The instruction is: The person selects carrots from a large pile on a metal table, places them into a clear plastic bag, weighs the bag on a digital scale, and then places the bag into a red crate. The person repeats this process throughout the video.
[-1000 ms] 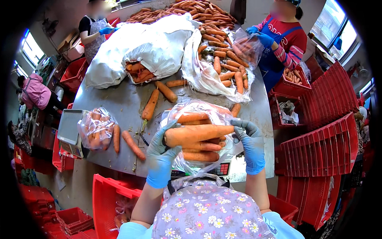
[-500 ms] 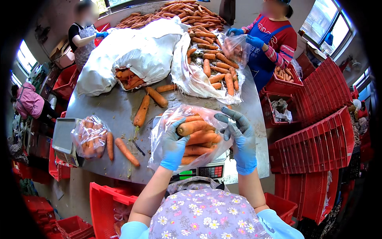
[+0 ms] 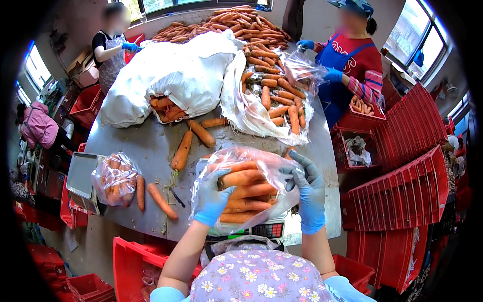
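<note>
- Nearest, at 6 o'clock from the clear bag (image 3: 275, 196): a scale keypad (image 3: 274, 230).
- At the centre, the bag lies above it, bulging with carrots (image 3: 246, 192).
- At 9 o'clock, the left hand (image 3: 211, 199) curls around carrot ends.
- At 3 o'clock, the right hand (image 3: 309, 194) bends its fingers at the bag's edge; I cannot tell whether they pinch it.
- Farther, at 11: a white sack (image 3: 188, 70).
- Farthest, at 12: a carrot heap (image 3: 231, 25).

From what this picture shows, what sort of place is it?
It looks like a vegetable-packing workroom, judging by the large heap of orange carrots, the hand-held clear plastic bag of carrots and the stacked red plastic crates at right.
</note>
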The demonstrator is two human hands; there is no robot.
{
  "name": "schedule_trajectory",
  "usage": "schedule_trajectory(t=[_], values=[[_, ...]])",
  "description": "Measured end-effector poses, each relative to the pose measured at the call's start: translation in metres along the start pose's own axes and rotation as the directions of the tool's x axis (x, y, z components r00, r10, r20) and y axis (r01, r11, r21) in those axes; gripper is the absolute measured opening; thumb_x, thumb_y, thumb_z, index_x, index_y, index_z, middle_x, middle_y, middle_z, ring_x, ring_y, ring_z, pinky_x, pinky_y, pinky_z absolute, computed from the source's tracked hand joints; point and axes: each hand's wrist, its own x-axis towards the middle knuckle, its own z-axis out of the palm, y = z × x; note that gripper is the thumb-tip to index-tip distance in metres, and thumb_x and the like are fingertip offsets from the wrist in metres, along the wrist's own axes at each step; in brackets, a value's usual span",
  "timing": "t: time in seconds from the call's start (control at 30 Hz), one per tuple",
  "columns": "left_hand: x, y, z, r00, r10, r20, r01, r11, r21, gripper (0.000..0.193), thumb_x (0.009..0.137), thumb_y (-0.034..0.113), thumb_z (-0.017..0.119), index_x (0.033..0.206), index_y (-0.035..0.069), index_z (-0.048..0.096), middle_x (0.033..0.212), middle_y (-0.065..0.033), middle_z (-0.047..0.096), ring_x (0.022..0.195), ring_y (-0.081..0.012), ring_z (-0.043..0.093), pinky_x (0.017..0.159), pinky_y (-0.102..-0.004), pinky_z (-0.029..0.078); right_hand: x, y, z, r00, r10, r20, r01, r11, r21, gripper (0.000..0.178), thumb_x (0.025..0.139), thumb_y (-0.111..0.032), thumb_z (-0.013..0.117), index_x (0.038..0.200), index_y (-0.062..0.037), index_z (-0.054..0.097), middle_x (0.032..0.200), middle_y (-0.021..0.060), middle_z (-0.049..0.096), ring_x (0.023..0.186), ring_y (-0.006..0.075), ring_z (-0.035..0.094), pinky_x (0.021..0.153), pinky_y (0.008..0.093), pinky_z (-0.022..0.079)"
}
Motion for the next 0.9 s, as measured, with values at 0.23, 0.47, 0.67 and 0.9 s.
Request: schedule_trajectory(t=[0.23,0.47,0.67,0.9], values=[[-0.013,0.021,-0.087,0.937,-0.162,-0.309,0.027,0.917,-0.399,0.036,0.079,0.002,0.065,0.112,-0.003,0.053,0.108,-0.0094,0.058,0.099,-0.0172,0.056,0.088,-0.0287,0.045,0.006,0.008,-0.007,0.986,-0.149,-0.077,0.099,0.888,-0.45,0.052,0.081,-0.001,0.061,0.13,0.002,0.043,0.113,0.0074,0.056,0.091,0.0091,0.055,0.08,0.0219,0.045],[-0.024,-0.152,-0.116,0.591,-0.572,-0.569,0.075,0.741,-0.667,0.029,0.086,0.017,0.063,0.104,-0.002,0.049,0.095,-0.008,0.054,0.078,-0.0174,0.056,0.066,-0.0254,0.055,0.01,0.007,0.005,0.978,-0.207,-0.036,0.183,0.924,-0.335,0.05,0.082,0.002,0.059,0.13,0.0025,0.043,0.101,0.0037,0.056,0.076,0.003,0.048,0.067,0.0176,0.042],[-0.011,-0.207,-0.101,0.583,-0.494,-0.645,0.426,0.862,-0.275,0.026,0.083,0.009,0.061,0.103,-0.004,0.052,0.099,-0.0109,0.057,0.082,-0.0159,0.057,0.067,-0.0281,0.049,0.013,-0.016,0.012,0.99,-0.124,0.065,0.135,0.969,-0.208,0.045,0.084,0.003,0.055,0.128,0.0004,0.046,0.082,0.0017,0.058,0.073,0.002,0.054,0.061,0.0153,0.042],[0.014,0.007,-0.013,0.951,0.261,0.164,-0.255,0.965,-0.055,0.012,0.084,0.005,0.058,0.093,0.003,0.065,0.087,-0.0086,0.064,0.077,-0.0166,0.06,0.073,-0.0294,0.048,0.007,-0.046,0.047,0.992,-0.078,0.095,0.086,0.994,-0.075,0.034,0.087,0.001,0.052,0.121,0.0,0.052,0.063,-0.0047,0.052,0.054,0.0024,0.052,0.042,0.0148,0.034]])
